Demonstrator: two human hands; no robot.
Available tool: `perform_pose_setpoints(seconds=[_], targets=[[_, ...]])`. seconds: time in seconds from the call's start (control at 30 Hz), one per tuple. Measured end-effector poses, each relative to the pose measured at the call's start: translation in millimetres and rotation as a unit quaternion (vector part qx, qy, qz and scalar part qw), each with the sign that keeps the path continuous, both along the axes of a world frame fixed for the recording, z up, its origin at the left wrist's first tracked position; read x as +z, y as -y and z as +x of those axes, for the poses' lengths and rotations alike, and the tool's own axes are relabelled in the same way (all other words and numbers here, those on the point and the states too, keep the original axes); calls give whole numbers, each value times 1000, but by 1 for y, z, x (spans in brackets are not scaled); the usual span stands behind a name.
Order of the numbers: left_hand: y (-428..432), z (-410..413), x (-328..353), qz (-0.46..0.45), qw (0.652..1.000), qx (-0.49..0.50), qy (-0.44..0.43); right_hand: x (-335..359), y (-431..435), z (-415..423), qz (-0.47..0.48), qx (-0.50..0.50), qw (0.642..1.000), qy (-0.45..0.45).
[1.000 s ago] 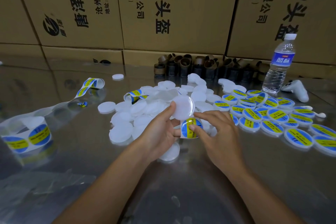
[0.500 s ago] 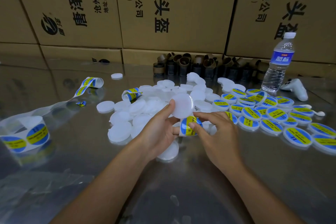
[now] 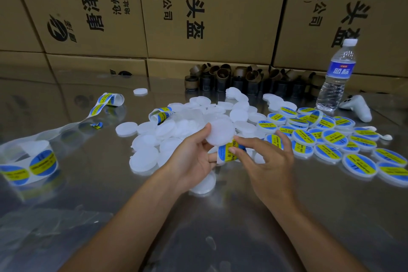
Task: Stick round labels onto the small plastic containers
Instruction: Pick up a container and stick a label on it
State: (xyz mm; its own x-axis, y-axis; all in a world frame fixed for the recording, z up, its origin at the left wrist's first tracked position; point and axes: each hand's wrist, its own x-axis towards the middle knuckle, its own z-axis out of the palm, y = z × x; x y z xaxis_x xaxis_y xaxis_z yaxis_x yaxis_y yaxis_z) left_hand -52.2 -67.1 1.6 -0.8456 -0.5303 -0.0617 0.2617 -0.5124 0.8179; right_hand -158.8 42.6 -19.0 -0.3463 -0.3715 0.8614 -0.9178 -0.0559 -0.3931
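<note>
Label [image 3: 229, 153] marked "SOL", right hand [image 3: 269, 168] pinching; left hand [image 3: 192, 161] gripping blank container [image 3: 220, 132]

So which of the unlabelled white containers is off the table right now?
The blank container pinched in the left hand, raised over the pile; every other blank one lies on the table.

The label roll [image 3: 26, 165] runs off the left edge, print illegible.
</note>
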Motion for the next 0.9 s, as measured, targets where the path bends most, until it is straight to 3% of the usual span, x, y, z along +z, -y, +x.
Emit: perform_pose_setpoints(seconds=[0.3, 0.53, 0.7, 0.9], targets=[[-1, 0, 4, 5, 1000, 9, 19, 7, -1, 1, -23, 20, 999, 20], [1, 4, 8, -83, 994, 21, 70, 1, -1, 0, -11, 0, 999, -30], [3, 6, 10, -76, 994, 49, 68, 1, 0, 1, 43, 85, 990, 103], [5, -1, 9, -55, 984, 159, 51, 6, -3, 5, 126, 142, 965, 180]])
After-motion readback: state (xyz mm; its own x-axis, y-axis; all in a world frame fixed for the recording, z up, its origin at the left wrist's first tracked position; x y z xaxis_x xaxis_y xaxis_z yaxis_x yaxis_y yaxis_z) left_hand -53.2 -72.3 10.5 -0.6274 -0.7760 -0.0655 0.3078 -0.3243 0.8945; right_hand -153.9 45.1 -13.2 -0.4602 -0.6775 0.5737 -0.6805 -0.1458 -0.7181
